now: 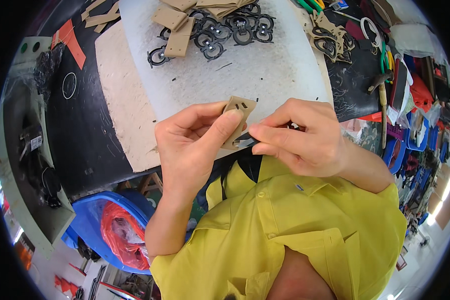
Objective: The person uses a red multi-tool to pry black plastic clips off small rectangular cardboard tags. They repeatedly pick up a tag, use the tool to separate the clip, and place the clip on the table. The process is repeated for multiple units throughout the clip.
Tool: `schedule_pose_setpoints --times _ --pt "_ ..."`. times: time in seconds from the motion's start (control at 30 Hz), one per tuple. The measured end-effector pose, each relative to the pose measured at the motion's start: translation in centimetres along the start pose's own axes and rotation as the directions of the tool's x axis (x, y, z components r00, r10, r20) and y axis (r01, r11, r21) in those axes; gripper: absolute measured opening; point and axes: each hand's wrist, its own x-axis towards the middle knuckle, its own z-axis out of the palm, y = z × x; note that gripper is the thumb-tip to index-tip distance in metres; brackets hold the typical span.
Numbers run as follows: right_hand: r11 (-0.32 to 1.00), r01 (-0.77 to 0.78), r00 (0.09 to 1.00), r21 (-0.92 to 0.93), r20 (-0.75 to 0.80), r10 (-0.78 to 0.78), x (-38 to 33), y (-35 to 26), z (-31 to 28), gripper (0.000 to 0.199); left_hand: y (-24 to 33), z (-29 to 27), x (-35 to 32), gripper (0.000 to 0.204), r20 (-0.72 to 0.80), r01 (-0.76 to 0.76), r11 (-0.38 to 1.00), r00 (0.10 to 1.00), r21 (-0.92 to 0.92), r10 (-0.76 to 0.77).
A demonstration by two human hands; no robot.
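Observation:
Near the front edge of the table, my left hand (192, 137) is closed on a tan strip (246, 106) with small slots in its upper end. The thumb presses on its face while the fingers lie behind it. Close beside it, my right hand (307, 137) is closed in a pinch on a small dark piece with a shiny grey tip (245, 142). That tip meets the strip's lower part; my fingers hide most of the piece, so its kind cannot be told.
A whitish translucent sheet (205, 85) covers the middle of the black table (80, 125). Black ring-shaped parts (210, 45) and more tan strips (179, 39) lie at its far end. Further parts (330, 40) sit at right. A blue tub (92, 215) with red plastic stands below left.

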Motion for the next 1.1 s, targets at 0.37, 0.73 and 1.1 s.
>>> schedule_pose_setpoints --times 0.37,0.73,1.1 --pt "0.968 -0.22 0.949 -0.124 0.202 0.241 -0.1 -0.5 -1.0 0.011 -1.8 2.1 -1.0 0.015 0.069 -0.456 0.627 0.839 0.632 0.54" --pt "0.27 -0.608 0.618 0.747 0.232 0.751 1.8 -1.1 0.8 0.013 -2.3 3.1 0.2 0.009 -0.237 -0.318 0.874 0.941 -0.367 0.243" --pt "0.99 -0.133 0.987 0.053 -0.087 0.138 0.4 0.5 0.2 0.018 -0.1 1.1 -1.0 0.023 0.048 -0.216 0.925 0.976 0.312 0.211"
